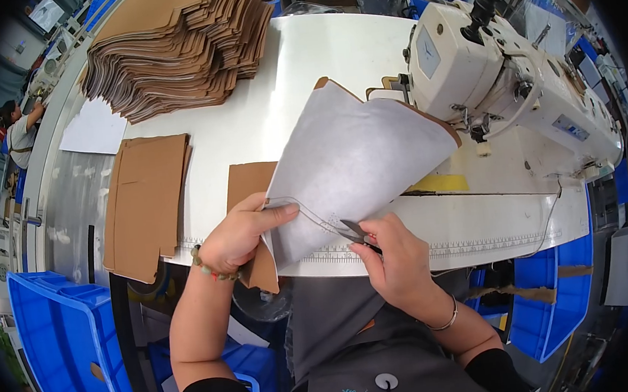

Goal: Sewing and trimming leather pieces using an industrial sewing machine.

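Note:
My left hand (246,232) pinches the left edge of a brown leather-like panel (359,151), whose pale grey backing faces up. Its far right edge lies by the presser area of a white sewing machine (459,64). A thin thread (304,208) loops from near my left thumb across the panel toward the blades. Closed around small dark thread snips (358,235), my right hand (398,259) keeps the tips at the thread. I cannot tell whether the blades touch it. Another brown piece (249,178) shows partly behind my left hand.
Tall stacks of brown panels (174,51) stand at the far left, with a smaller pile (143,203) nearer. A yellow strip (438,183) lies by the machine. Blue bins (73,344) flank the white table (345,40). Another person (21,132) works at the far left.

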Demonstrator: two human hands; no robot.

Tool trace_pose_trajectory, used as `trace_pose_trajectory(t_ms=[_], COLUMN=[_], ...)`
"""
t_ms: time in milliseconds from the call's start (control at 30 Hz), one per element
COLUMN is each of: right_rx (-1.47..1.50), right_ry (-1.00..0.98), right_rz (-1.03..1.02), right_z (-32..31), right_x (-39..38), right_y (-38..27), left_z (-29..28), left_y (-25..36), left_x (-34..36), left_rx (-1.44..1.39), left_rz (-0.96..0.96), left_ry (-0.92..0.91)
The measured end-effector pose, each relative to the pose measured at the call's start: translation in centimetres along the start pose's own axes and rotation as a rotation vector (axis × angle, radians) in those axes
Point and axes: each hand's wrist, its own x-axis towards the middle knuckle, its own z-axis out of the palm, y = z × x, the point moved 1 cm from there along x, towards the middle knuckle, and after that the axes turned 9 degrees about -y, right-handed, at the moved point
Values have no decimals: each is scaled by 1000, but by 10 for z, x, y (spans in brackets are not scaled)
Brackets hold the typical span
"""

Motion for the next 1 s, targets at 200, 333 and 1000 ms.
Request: trace_pose_trajectory(t_ms=[200,333,1000], right_rx=[14,12,-268], right_ry=[67,50,-14], right_rz=[-9,-58,-249], right_z=[3,2,-2], right_x=[1,0,14], right_y=[2,2,-13], left_z=[1,2,3], left_y=[2,2,1], left_x=[-1,-1,-1], left_rx=[26,26,126], left_rz=[-4,-7,57], left_ry=[13,15,-104])
